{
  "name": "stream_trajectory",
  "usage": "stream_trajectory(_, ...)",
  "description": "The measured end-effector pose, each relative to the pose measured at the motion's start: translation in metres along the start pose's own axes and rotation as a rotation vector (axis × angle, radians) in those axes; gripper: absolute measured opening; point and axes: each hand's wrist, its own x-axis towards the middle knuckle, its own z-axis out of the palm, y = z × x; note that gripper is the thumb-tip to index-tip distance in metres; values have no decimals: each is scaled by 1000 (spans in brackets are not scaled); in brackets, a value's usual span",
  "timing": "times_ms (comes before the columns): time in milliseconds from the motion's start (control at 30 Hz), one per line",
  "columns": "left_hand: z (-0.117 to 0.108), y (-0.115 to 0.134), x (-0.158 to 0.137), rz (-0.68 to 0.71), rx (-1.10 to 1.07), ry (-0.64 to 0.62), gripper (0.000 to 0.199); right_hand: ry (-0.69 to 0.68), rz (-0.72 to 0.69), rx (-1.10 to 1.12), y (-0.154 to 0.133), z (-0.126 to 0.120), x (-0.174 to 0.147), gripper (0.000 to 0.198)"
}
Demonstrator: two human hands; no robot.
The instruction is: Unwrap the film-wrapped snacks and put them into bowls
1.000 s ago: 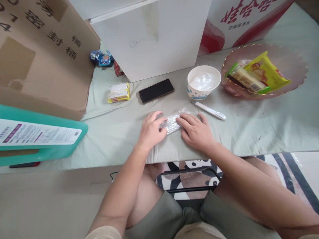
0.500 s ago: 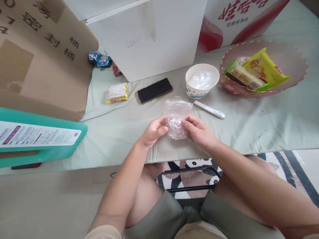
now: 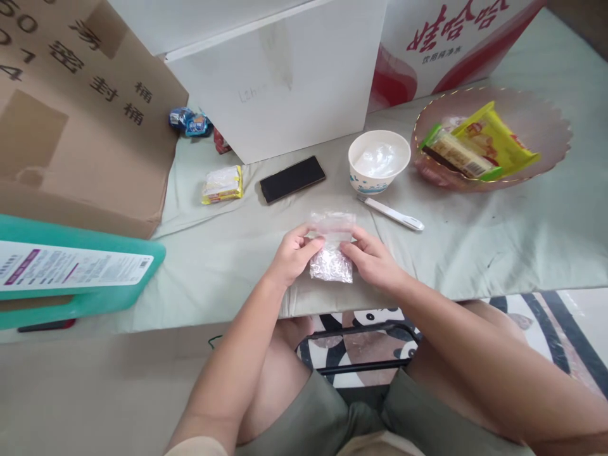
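Observation:
A clear plastic bag (image 3: 331, 261), crinkled and shiny in its lower part, is held upright near the table's front edge. My left hand (image 3: 295, 253) pinches its left side between thumb and fingers. On the right side, my right hand (image 3: 373, 254) grips it the same way. The bag's flat upper part stands out above both thumbs. Whether anything lies inside it I cannot tell. Just beyond it are a white-handled utensil (image 3: 395, 214) and a white paper bowl (image 3: 380, 158) with clear plastic in it.
A black phone (image 3: 292, 179) and a yellow-and-white packet (image 3: 222, 185) lie to the left. The pink bowl (image 3: 553, 130) at right holds snack packs. Boxes, including a cardboard box (image 3: 95, 164) and a white box (image 3: 285, 95), stand behind. A teal container (image 3: 109, 297) sits at left.
Both hands have drawn the bag slightly towards me. Its lower part now looks flatter and more square, and its top is straighter. The view has shifted slightly.

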Motion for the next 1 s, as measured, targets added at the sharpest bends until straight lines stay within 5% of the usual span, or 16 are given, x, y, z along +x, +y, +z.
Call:
stream_trajectory(267,4,20,2,-137,-114,-56,33,97,-62,18,-4,-9,1,23)
stream_trajectory(467,17,13,11,-31,97,-16,31,157,-140,-166,0,-16,1,20)
stream_trajectory(600,17,13,22,180,176,248,42,252,-169,-125,0,-28,-2,36)
stream_trajectory(700,27,44,37,456,368,546,36,252,-120,-114,-4,-36,-6,33)
stream_trajectory(767,46,75,56,610,624,592,21,234,-115,-124,-7,-39,-9,31)
stream_trajectory(867,89,117,96,703,1033,390,9,219,-142,-184,-13,-39,-10,29)
stream_trajectory(1000,142,141,150,312,1566,-85,17,193,-139,-231,-18,-36,-7,28)
